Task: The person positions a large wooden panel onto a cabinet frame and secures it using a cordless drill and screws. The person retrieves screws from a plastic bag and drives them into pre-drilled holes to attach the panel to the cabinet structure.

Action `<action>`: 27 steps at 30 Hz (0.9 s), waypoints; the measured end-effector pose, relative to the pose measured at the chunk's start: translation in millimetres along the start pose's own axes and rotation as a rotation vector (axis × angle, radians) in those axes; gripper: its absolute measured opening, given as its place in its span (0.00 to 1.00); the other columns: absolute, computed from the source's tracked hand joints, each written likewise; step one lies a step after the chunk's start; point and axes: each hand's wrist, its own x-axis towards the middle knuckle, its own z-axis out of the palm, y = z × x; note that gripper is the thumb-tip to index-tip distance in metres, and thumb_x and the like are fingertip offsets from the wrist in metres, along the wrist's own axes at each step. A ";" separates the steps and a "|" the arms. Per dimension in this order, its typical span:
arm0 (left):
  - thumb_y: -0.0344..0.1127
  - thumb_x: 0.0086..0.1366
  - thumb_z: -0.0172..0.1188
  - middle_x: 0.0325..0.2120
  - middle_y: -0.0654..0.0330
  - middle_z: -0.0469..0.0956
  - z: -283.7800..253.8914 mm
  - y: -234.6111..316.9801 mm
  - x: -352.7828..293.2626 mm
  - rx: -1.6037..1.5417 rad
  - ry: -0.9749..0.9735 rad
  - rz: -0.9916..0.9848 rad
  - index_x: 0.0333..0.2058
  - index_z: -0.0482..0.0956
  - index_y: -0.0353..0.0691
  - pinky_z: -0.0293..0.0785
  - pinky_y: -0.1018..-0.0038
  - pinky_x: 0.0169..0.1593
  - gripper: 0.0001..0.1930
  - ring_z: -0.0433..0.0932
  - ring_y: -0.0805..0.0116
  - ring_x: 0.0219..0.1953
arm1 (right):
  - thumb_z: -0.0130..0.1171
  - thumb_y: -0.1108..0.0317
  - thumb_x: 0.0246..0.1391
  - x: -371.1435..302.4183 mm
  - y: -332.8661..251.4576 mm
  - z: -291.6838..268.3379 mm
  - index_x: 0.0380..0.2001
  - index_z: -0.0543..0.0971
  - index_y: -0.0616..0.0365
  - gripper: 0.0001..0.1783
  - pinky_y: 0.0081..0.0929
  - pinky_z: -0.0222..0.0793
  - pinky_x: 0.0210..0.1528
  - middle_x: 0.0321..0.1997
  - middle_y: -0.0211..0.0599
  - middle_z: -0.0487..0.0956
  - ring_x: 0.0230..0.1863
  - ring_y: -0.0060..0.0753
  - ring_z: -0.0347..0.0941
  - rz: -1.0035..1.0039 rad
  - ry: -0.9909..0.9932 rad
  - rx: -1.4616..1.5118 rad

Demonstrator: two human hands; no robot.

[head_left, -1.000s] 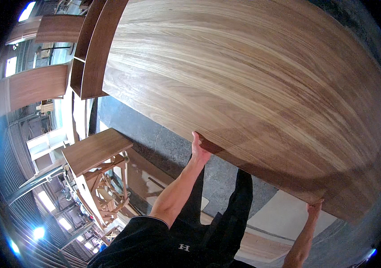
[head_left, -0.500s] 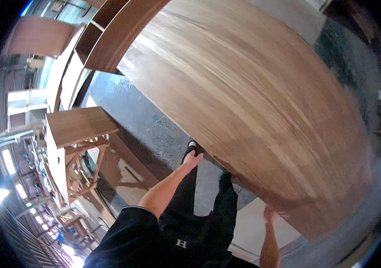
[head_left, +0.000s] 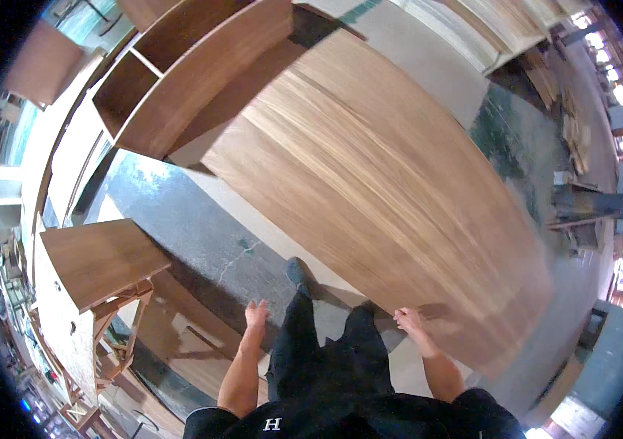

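Note:
A large wood-grain panel (head_left: 377,205) lies slantwise in front of me, its long near edge close to my feet. My right hand (head_left: 410,320) is just above that near edge, fingers apart and holding nothing; its shadow falls on the panel. To the left, away from the panel, my left hand (head_left: 256,313) hangs in the air beside my leg. Its fingers are spread and nothing is in them.
Beyond the panel's far left end stands a brown wooden cabinet carcass (head_left: 202,80) with open compartments. At left is a wooden-topped stand (head_left: 103,256) near a brown board (head_left: 180,322). Grey concrete floor (head_left: 180,205) shows between. Timber strips (head_left: 576,132) lie at far right.
The panel looks lower and farther from me. My right hand has come off its near edge and moved left. My left hand has moved left and down, away from the panel.

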 end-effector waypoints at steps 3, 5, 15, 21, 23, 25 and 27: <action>0.36 0.59 0.59 0.36 0.58 0.72 -48.9 76.4 0.7 -0.212 -0.013 0.013 0.43 0.69 0.32 0.72 0.74 0.30 0.17 0.72 0.70 0.30 | 0.53 0.60 0.58 5.1 -76.5 22.7 0.37 0.77 0.58 0.12 0.23 0.72 0.29 0.30 0.30 0.77 0.29 0.20 0.72 0.018 -0.124 -0.049; 0.38 0.60 0.59 0.37 0.57 0.73 -90.1 115.5 7.8 -0.335 0.059 0.070 0.46 0.69 0.32 0.73 0.71 0.33 0.20 0.73 0.69 0.31 | 0.54 0.61 0.58 30.4 -168.6 48.8 0.37 0.77 0.58 0.12 0.22 0.72 0.29 0.30 0.30 0.77 0.29 0.21 0.72 -0.095 -0.237 -0.140; 0.48 0.56 0.55 0.54 0.44 0.68 -125.9 202.6 12.5 0.156 0.174 0.267 0.57 0.63 0.31 0.63 0.63 0.59 0.34 0.67 0.51 0.57 | 0.46 0.62 0.61 73.0 -337.5 101.2 0.31 0.69 0.55 0.09 0.20 0.59 0.15 0.21 0.33 0.71 0.16 0.24 0.61 -0.073 -0.366 0.054; 0.48 0.58 0.56 0.49 0.47 0.73 -188.9 226.1 44.1 0.039 0.324 -0.090 0.56 0.66 0.35 0.67 0.63 0.54 0.31 0.71 0.51 0.52 | 0.50 0.58 0.59 83.7 -478.0 118.0 0.29 0.73 0.57 0.13 0.27 0.64 0.19 0.22 0.33 0.72 0.19 0.28 0.65 -0.081 -0.434 -0.197; 0.47 0.57 0.57 0.40 0.50 0.79 -179.8 339.8 120.0 -0.087 0.352 -0.005 0.54 0.69 0.37 0.74 0.64 0.43 0.29 0.78 0.59 0.39 | 0.50 0.58 0.59 232.9 -552.8 62.0 0.29 0.75 0.57 0.14 0.29 0.65 0.21 0.23 0.32 0.72 0.20 0.28 0.67 -0.709 -0.292 -0.438; 0.44 0.56 0.59 0.44 0.51 0.78 -227.2 299.7 115.6 -0.239 0.326 -0.196 0.53 0.70 0.35 0.73 0.66 0.47 0.29 0.78 0.60 0.42 | 0.49 0.59 0.59 174.2 -567.5 123.8 0.31 0.75 0.55 0.12 0.25 0.65 0.21 0.25 0.30 0.73 0.21 0.23 0.68 -0.407 -0.386 -0.175; 0.38 0.59 0.57 0.37 0.52 0.77 -266.6 302.8 98.3 -0.434 0.273 -0.328 0.59 0.63 0.34 0.74 0.67 0.27 0.30 0.76 0.65 0.26 | 0.49 0.55 0.59 103.5 -628.2 167.5 0.39 0.74 0.57 0.16 0.25 0.67 0.31 0.32 0.32 0.75 0.31 0.24 0.70 -0.317 -0.327 -0.055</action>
